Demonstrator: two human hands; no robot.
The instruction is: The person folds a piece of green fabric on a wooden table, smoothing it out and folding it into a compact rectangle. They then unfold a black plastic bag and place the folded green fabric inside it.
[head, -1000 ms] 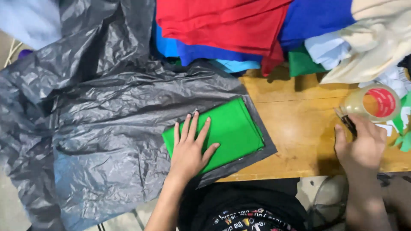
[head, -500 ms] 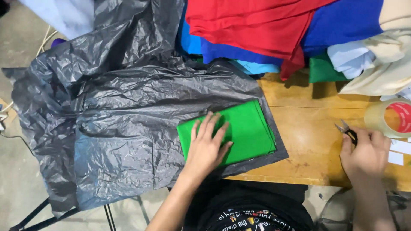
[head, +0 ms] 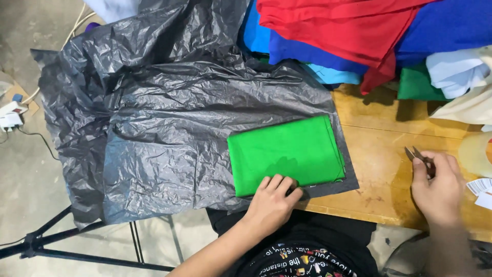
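Observation:
A folded green cloth (head: 287,151) lies on a crumpled grey plastic bag (head: 169,133) spread over the wooden table (head: 382,169). My left hand (head: 271,200) rests at the cloth's near edge, fingers curled on the cloth and the bag. My right hand (head: 435,187) is on the table to the right, closed around small metal snips (head: 416,155) whose tips point away from me.
A pile of folded red, blue, green and white cloths (head: 369,36) fills the far right of the table. A tape roll (head: 474,154) and white paper tags (head: 480,189) lie at the right edge. A black stand (head: 77,249) and power strip (head: 11,115) are on the floor at left.
My left hand slid from flat on top of the green cloth back to its near edge. My right hand drew the snips away from the tape roll. The view shifted.

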